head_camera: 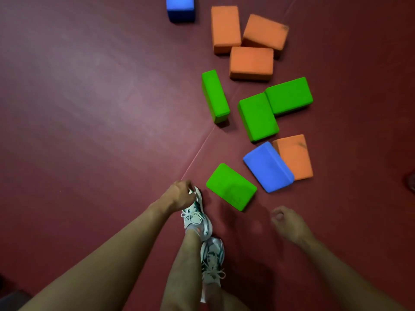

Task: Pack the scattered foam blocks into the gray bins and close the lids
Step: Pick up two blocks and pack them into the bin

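Ten foam blocks lie scattered on the maroon floor mat [89, 108] through the right half of the frame, and no gray bin is in view. Both hands hang low and carry nothing: the left hand [179, 195] has its fingers loosely curled over the toe of a white sneaker [196, 217], and the right hand [286, 223] is a loose, empty grip at lower right.

The nearest green block [231, 187] sits just beyond the feet, so a forward step could kick it away. The blue block [268, 167] leans on an orange block [296, 156]; pulling out the orange one first would likely tip it. Another blue block [180, 7], cut by the top edge, is well apart and easy to miss. With the bins out of view, an armful carried over could spill.
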Motion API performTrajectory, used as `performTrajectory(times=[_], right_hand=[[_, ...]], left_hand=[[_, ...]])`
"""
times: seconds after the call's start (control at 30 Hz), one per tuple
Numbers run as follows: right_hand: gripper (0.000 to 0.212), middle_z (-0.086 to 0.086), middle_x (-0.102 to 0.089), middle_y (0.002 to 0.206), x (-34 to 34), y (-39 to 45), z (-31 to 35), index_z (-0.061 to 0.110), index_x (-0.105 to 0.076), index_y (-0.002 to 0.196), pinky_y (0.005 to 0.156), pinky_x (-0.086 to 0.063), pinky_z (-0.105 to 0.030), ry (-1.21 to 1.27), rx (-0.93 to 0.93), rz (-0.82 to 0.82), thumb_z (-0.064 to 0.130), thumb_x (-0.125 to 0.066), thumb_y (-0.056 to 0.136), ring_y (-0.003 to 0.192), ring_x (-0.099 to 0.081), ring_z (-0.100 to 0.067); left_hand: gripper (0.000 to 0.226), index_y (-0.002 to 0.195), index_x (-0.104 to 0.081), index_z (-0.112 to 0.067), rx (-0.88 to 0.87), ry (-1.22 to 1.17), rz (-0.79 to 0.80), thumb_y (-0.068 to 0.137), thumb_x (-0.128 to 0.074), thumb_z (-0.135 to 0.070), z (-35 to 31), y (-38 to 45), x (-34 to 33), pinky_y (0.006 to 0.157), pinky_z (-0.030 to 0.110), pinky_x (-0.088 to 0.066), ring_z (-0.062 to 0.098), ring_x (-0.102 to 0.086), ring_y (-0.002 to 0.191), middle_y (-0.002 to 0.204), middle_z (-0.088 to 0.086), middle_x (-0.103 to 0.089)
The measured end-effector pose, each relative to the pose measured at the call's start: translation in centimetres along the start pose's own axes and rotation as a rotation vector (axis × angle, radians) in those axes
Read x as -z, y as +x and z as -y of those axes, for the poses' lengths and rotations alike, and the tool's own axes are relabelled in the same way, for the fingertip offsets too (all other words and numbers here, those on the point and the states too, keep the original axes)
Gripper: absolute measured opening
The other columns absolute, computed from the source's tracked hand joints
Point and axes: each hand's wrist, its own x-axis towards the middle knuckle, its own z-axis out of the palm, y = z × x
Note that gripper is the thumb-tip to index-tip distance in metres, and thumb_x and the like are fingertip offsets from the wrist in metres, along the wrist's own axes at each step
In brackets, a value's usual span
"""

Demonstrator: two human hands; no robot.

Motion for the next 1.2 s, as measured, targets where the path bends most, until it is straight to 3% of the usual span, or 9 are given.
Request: performTrajectory(times=[0.2,0.27,0.37,0.5,0.67,0.8,1.0,1.1,1.2], right_hand=[[0.017,-0.001,-0.064,0.084,5.3,2.4,1.4,0.013,-0.067,0.097,0.08,-0.044,-0.031,0.054,0.02,-0.057,0.017,-0.072,0.081,0.089,-0.062,-0.028],[0.021,-0.005,-0.063,0.09,6.7,4.3,2.1,0.009,-0.069,0.1,0.08,-0.043,-0.028,0.054,0.028,-0.058,0.018,-0.072,0.082,0.092,-0.063,-0.031],[0.039,-0.018,-0.065,0.104,6.9,8.8,2.6,0.005,-0.068,0.109,0.091,-0.049,-0.038,0.064,0.072,-0.07,0.03,-0.063,0.079,0.1,-0.063,-0.037],[0.042,-0.016,-0.054,0.122,6.6,14.9,4.0,0.014,-0.061,0.123,0.102,-0.044,-0.045,-0.014,0.122,-0.034,0.029,-0.066,0.085,0.119,-0.052,-0.038],[0.065,-0.013,-0.03,0.148,4.7,21.9,3.2,0.019,-0.041,0.147,0.112,-0.036,-0.048,-0.203,0.171,-0.025,0.032,-0.066,0.088,0.136,-0.031,-0.04],[0.093,-0.014,-0.013,0.159,2.8,27.5,0.7,0.027,-0.013,0.159,0.109,-0.039,-0.054,-0.368,0.218,-0.054,0.037,-0.069,0.087,0.137,-0.028,-0.042],[0.119,-0.016,-0.007,0.164,-0.4,34.5,-2.0,0.039,0.011,0.156,0.111,-0.031,-0.06,-0.24,0.184,-0.113,0.047,-0.079,0.08,0.148,-0.021,-0.04],[0.123,-0.014,-0.022,0.153,-1.7,35.4,-2.6,0.033,0.007,0.158,0.105,-0.037,-0.06,-0.189,0.139,-0.11,0.05,-0.082,0.074,0.137,-0.032,-0.039],[0.111,-0.014,-0.03,0.137,-2.4,34.8,-1.5,0.021,-0.02,0.151,0.105,-0.038,-0.049,-0.276,0.202,-0.052,0.057,-0.084,0.067,0.124,-0.037,-0.038]], left_hand=[[0.035,0.122,-0.063,-0.006,0.098,-0.003,0.068,0.09,-0.058,-0.021,-2.0,4.3,2.7,0.093,0.031,-0.047,0.029,-0.062,0.115,0.124,0.016,-0.067],[0.032,0.119,-0.063,-0.006,0.13,-0.058,0.061,0.092,-0.058,-0.023,-3.0,5.8,2.9,0.092,0.031,-0.048,0.027,-0.063,0.11,0.119,0.014,-0.068],[0.035,0.121,-0.061,-0.008,0.159,-0.072,0.078,0.092,-0.06,-0.027,-3.5,8.1,2.2,0.093,0.031,-0.048,0.027,-0.062,0.111,0.121,0.013,-0.066],[0.048,0.132,-0.054,-0.006,0.231,-0.034,0.127,0.09,-0.063,-0.028,-3.5,11.6,-1.2,0.099,0.032,-0.046,0.029,-0.058,0.121,0.132,0.016,-0.06],[0.065,0.144,-0.036,0.001,0.286,0.025,0.143,0.093,-0.064,-0.029,-3.3,17.7,-8.7,0.108,0.034,-0.036,0.035,-0.04,0.137,0.144,0.023,-0.045],[0.076,0.144,-0.03,0.003,0.313,0.076,0.122,0.092,-0.064,-0.042,-1.9,23.2,-14.8,0.111,0.038,-0.032,0.038,-0.037,0.138,0.145,0.023,-0.039],[0.112,0.146,-0.027,-0.008,0.42,-0.012,0.064,0.065,-0.082,-0.063,3.1,28.5,-19.8,0.113,0.043,-0.034,0.038,-0.041,0.136,0.143,0.019,-0.044],[0.119,0.145,-0.029,-0.009,0.421,0.009,0.064,0.057,-0.083,-0.069,4.3,29.0,-21.5,0.113,0.042,-0.03,0.035,-0.04,0.135,0.144,0.016,-0.045],[0.123,0.146,-0.032,-0.008,0.462,0.055,0.095,0.054,-0.08,-0.075,4.0,28.1,-22.3,0.114,0.043,-0.028,0.039,-0.032,0.137,0.147,0.022,-0.034]])
